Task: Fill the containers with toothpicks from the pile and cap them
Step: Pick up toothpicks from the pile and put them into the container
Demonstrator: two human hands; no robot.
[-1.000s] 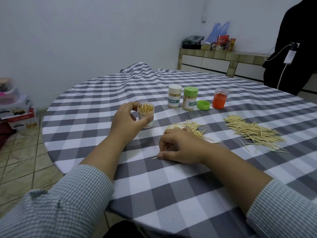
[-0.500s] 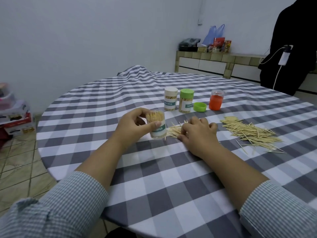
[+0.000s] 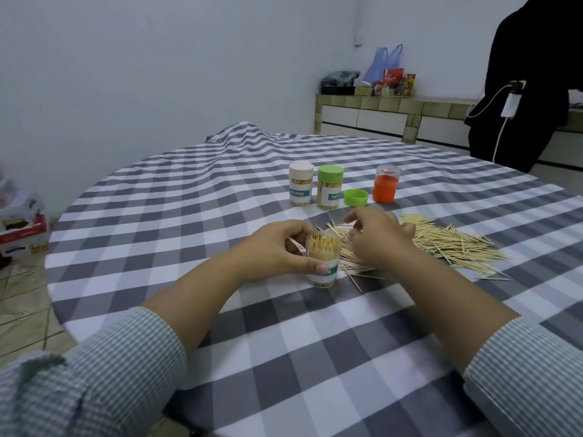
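My left hand (image 3: 273, 250) grips an uncapped clear container (image 3: 323, 261) packed with toothpicks, standing upright on the checked tablecloth. My right hand (image 3: 375, 239) hovers just right of it over a small heap of toothpicks (image 3: 353, 258), fingers loosely curled; whether it pinches any is hidden. A larger toothpick pile (image 3: 451, 244) spreads further right. Behind stand a white-capped container (image 3: 301, 188) and a green-capped container (image 3: 329, 191), both full, a loose green cap (image 3: 356, 197), and an orange container (image 3: 385, 183).
The round table (image 3: 284, 342) drops off at its left edge toward a tiled floor with boxes (image 3: 22, 228). A person in black (image 3: 533, 77) stands at the far right by a tiled counter (image 3: 394, 116).
My left hand has drawn the open container nearer and to the right, beside the small heap. My right hand has lifted off the cloth and moved up over the toothpicks.
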